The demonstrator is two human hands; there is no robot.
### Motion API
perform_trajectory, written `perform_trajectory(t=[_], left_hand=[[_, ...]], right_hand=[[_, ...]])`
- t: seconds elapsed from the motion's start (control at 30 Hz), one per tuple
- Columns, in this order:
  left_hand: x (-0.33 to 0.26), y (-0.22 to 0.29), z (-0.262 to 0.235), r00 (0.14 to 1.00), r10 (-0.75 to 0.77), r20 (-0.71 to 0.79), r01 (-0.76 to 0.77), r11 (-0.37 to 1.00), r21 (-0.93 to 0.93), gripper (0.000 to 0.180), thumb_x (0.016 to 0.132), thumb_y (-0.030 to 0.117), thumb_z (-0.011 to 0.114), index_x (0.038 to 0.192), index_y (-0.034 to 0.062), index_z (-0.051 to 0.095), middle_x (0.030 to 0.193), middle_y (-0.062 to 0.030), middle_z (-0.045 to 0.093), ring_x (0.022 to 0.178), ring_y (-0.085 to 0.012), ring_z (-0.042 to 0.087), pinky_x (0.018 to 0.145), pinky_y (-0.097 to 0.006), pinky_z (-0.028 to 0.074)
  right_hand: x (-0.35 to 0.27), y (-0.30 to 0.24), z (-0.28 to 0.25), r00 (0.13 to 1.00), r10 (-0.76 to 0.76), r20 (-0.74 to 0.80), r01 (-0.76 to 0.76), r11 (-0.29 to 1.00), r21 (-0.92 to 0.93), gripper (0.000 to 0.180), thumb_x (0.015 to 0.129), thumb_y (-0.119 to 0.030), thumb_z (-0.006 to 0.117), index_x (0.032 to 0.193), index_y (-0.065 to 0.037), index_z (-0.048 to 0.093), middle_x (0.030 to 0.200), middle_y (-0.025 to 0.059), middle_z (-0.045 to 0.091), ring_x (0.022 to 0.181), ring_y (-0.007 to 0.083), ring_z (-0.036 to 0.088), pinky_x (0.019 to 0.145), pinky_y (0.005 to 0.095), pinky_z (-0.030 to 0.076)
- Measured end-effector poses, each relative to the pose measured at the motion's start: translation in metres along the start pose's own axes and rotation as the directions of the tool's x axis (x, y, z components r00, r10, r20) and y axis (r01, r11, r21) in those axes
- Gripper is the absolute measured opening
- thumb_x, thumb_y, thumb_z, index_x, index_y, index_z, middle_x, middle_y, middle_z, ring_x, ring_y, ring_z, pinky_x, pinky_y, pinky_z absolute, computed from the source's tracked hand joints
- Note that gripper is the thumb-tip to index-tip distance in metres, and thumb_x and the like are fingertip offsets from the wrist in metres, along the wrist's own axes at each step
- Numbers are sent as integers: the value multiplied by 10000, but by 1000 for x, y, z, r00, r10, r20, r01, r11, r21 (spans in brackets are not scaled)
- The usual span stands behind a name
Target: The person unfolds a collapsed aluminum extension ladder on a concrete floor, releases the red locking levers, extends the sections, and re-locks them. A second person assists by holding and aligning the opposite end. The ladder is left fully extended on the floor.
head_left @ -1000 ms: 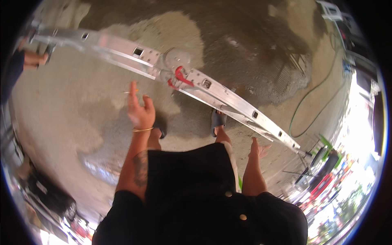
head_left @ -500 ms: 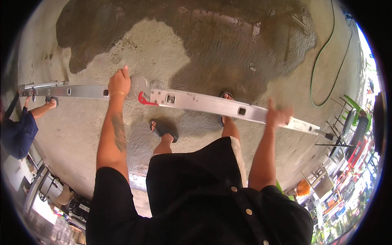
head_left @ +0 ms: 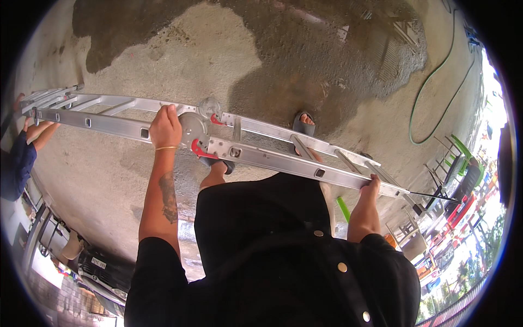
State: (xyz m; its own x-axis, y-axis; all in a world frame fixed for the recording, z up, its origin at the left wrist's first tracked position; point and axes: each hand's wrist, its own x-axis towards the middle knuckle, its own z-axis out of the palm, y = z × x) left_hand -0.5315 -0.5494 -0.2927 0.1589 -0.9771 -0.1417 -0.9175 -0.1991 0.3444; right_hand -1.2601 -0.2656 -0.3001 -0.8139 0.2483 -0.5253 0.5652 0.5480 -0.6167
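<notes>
A silver folding ladder (head_left: 278,162) stretches across in front of me, its two rails and several rungs showing. My left hand (head_left: 165,128) is wrapped round the near rail, just left of a round grey hinge (head_left: 193,128) with a red lever (head_left: 202,150). Farther right, my right hand (head_left: 370,191) holds the same rail close to its right end; part of its fingers is hidden. The far rail has a second hinge (head_left: 209,107) with another red lever (head_left: 218,119). At the far left, another person's hands (head_left: 43,129) are at the ladder's other end, where more folded sections bunch together.
A dark wet patch (head_left: 327,60) covers the concrete floor ahead. A green hose (head_left: 422,95) lies at the right. Chairs, one of them green (head_left: 463,150), and clutter line the right side. A dark vehicle (head_left: 103,267) stands at the lower left.
The ladder has turned from edge-on, so its rungs and far rail now show. My right hand, blurred before, now grips the rail lower down. The other person's arms have come up to the ladder.
</notes>
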Motion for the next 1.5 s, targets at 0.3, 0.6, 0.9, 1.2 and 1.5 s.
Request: perform_trajectory(t=[0.3, 0.6, 0.9, 1.2, 1.5], left_hand=[[27, 16, -9, 1000, 29, -5, -28, 998, 54, 412, 1066, 395, 437, 954, 68, 660, 939, -208, 713, 862, -449, 676, 737, -553, 520], [48, 35, 0, 997, -83, -1, 82, 994, 67, 433, 1042, 454, 448, 946, 92, 665, 976, -184, 729, 890, -447, 687, 763, -554, 530], [35, 33, -7, 989, -119, 91, 109, 989, 103, 391, 1033, 417, 452, 970, 108, 682, 998, -152, 738, 914, -411, 704, 786, -519, 554], [53, 44, -11, 980, -150, 130, 145, 988, 46, 418, 1033, 448, 428, 1034, 132, 703, 1053, -149, 742, 980, -417, 696, 812, -532, 541], [57, 49, -18, 969, -128, 213, 115, 991, 70, 462, 1035, 461, 381, 1114, 160, 723, 1106, -154, 745, 1026, -409, 700, 872, -514, 554]], right_hand=[[-8, -68, 61, 993, -117, 3, 115, 980, 163, 474, 745, -234, 851, 1122, -13, 667, 1101, 109, 623, 985, 253, 604, 877, 428, 527], [-48, -74, 95, 982, -182, -48, 185, 981, 57, 728, 798, -330, 819, 1340, 81, 561, 1367, 203, 601, 1201, 317, 620, 988, 431, 531], [-216, -37, 144, 137, -542, 829, 944, -182, -275, 546, 933, -407, 739, 1343, -61, 637, 1404, 203, 587, 1366, 357, 484, 1138, 469, 398], [-454, 102, 199, -519, -350, 780, 852, -288, 437, 503, 780, -355, 849, 1168, -95, 661, 1183, 106, 596, 1169, 339, 522, 1022, 511, 398], [-499, 156, 199, -367, -534, 761, 928, -267, 261, 279, 810, -310, 795, 1001, -135, 691, 1181, 87, 575, 1176, 352, 484, 1018, 536, 332]])
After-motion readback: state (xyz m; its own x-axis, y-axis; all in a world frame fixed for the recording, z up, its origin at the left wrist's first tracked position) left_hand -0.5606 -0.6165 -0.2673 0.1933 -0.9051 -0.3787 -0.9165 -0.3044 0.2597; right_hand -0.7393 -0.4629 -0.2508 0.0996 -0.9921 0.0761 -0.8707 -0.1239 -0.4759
